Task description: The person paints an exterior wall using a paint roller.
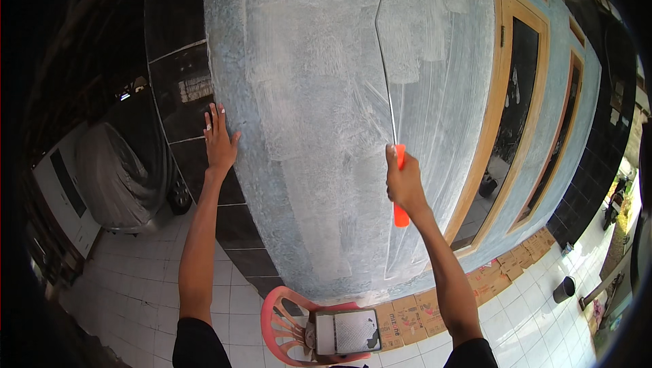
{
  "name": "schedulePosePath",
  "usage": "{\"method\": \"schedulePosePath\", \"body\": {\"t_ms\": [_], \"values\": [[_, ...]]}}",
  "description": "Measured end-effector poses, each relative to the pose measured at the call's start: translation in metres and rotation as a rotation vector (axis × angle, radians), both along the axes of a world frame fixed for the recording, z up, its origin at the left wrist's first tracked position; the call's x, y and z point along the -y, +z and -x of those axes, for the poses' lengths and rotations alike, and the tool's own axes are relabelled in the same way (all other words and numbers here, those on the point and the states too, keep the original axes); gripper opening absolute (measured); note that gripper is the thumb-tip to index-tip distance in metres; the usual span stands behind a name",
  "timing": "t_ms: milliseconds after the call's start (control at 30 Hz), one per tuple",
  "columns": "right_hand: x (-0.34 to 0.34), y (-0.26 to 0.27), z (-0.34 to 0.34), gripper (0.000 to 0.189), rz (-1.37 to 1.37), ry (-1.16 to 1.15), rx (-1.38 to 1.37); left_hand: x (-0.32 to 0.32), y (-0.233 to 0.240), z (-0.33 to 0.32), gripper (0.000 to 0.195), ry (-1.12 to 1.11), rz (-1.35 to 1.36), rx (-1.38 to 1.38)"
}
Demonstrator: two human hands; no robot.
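Note:
My right hand [405, 179] is closed around the orange handle of a long-framed paint roller [389, 98]. The roller's cover lies against the wall at the top edge of the picture, partly cut off. Thin, streaky white paint covers much of the blue wall [326, 128]. Fingers apart, my left hand [220, 146] rests at the wall's left edge, by the black tiles [178, 83], with white specks on its fingers. Below, a paint tray [349, 331] with white paint sits on a red plastic chair [277, 307].
Flattened cardboard [407, 322] lines the wall's foot over white floor tiles. Wood-framed windows [484, 139] are to the right. A dark bucket [564, 289] stands on the floor at right. A covered vehicle [119, 179] is at left, beyond the tiled corner.

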State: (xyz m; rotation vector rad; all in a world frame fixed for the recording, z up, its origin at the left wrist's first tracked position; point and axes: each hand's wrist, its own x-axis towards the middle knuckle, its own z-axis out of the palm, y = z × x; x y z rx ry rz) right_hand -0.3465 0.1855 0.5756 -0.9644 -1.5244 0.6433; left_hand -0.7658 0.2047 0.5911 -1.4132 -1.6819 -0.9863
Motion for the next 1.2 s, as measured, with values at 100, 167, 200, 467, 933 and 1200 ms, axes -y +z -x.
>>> {"method": "schedulePosePath", "body": {"t_ms": [100, 167, 200, 467, 933, 1200], "values": [[0.050, -0.141, 0.013, 0.032, 0.032, 0.033, 0.008, 0.009, -0.029, -0.002, 0.080, -0.004, 0.024, -0.001], [0.087, -0.228, 0.006, 0.032, 0.115, 0.010, 0.033, 0.007, -0.045, -0.016, 0.081, -0.046, 0.067, 0.027], [0.105, -0.268, 0.001, 0.034, 0.208, -0.007, 0.055, 0.005, -0.052, -0.019, 0.081, -0.050, 0.071, 0.026], [0.095, -0.211, 0.007, 0.037, 0.197, 0.018, -0.007, 0.010, -0.062, -0.033, 0.085, 0.048, 0.185, 0.075], [0.058, -0.126, 0.053, 0.029, -0.010, 0.084, -0.018, 0.017, -0.058, -0.029, 0.093, 0.067, 0.221, 0.112], [0.186, -0.432, -0.019, 0.035, 0.463, 0.047, 0.202, 0.018, -0.062, -0.031, 0.096, 0.032, 0.225, 0.080]]}}
